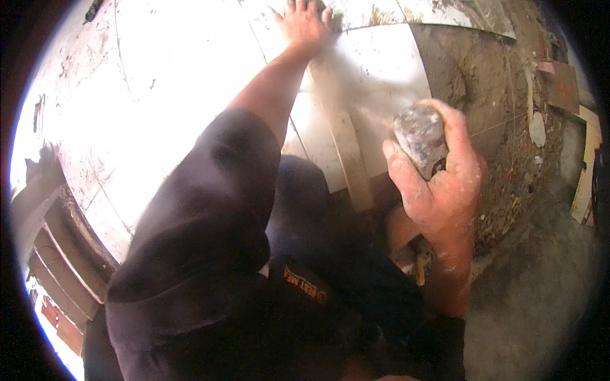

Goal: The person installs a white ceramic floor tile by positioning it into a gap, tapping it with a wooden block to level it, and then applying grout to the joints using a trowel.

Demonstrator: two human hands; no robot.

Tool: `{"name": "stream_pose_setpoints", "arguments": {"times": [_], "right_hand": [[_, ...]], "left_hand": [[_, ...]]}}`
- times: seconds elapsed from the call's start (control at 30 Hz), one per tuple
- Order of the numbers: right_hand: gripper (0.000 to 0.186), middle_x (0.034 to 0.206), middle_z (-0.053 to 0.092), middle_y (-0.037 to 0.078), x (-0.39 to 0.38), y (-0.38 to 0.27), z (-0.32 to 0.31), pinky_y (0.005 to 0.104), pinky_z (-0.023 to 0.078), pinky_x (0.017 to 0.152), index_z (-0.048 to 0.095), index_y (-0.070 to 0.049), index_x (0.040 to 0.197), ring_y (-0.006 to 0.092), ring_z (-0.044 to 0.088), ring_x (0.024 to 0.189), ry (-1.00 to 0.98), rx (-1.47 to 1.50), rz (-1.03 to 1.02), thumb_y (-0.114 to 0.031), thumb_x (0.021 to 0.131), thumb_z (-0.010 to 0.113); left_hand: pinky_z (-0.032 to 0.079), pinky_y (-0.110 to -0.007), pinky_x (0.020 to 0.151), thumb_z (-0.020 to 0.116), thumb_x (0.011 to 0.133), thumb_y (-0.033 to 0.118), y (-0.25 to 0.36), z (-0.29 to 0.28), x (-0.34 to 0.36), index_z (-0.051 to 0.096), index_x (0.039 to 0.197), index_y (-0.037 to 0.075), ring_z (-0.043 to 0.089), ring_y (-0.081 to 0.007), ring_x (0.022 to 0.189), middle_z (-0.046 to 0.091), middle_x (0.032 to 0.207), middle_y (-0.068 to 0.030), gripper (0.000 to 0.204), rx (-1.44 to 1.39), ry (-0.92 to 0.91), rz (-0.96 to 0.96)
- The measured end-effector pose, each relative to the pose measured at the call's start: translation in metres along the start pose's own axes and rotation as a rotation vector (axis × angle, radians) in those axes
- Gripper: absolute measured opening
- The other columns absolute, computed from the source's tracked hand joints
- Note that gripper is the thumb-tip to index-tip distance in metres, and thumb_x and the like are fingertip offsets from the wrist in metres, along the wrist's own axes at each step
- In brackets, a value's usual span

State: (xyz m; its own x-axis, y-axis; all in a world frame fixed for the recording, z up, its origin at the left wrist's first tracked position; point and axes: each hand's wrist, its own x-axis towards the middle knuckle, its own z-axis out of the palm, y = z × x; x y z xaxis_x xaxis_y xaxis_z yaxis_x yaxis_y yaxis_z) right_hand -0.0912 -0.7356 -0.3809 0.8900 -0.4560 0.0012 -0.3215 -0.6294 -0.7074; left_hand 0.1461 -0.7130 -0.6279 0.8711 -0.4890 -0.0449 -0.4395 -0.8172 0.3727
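Tiles at left (159, 76): white, washed out by glare in the upper left of the frame; surface height is better checked by feel than by eye here.
Left hand (304, 28): open, fingers spread on the tiling at top centre; how hard it presses, I cannot tell. A flat palm, clear of any blow, would serve best.
Light bar (343, 136): lies aslant across the tiling at the centre; a clean underside would probably let it sit true.
White tile (389, 66): upper right of centre, beside bare mortar; its exposed edge probably chips easily, so contact there should be light.
Grey lump (419, 136): right of centre, rough; contact with the tile cannot be judged. Taps from it should land flat and softly.
Right hand (445, 184): dusty, thumb and fingers curled round the lump; a relaxed wrist would help control.
Mortar bed (441, 63): bare, upper right; loose crumbs are best brushed off.
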Motion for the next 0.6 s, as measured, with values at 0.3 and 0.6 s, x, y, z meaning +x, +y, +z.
{"name": "stream_pose_setpoints", "arguments": {"times": [0.3, 0.6], "right_hand": [[0.050, 0.092, 0.069, 0.024, 0.000, 0.019, 0.041, 0.0509, 0.055, 0.073, 0.055, -0.003, 0.123, 0.0457, 0.068, 0.085, -0.095, -0.046, 0.041, -0.020, 0.080, 0.076], [0.042, 0.093, 0.072, 0.019, 0.019, 0.023, 0.046, 0.0426, 0.056, 0.076, 0.058, -0.004, 0.116, 0.0320, 0.072, 0.086, -0.094, -0.137, 0.090, -0.015, 0.080, 0.077]], "left_hand": [[0.001, -0.063, 0.123, 0.033, 0.106, 0.042, -0.011, 0.033, 0.011, 0.027, 0.158, 0.007, 0.009, -0.0314, 0.156, 0.018, 0.168, -0.0120, 0.063, -0.003, 0.090, 0.009], [0.002, -0.059, 0.125, 0.029, 0.107, 0.044, -0.005, 0.021, 0.014, 0.021, 0.160, 0.006, 0.006, -0.0298, 0.156, 0.015, 0.169, -0.0109, 0.066, 0.065, 0.055, -0.001]]}}
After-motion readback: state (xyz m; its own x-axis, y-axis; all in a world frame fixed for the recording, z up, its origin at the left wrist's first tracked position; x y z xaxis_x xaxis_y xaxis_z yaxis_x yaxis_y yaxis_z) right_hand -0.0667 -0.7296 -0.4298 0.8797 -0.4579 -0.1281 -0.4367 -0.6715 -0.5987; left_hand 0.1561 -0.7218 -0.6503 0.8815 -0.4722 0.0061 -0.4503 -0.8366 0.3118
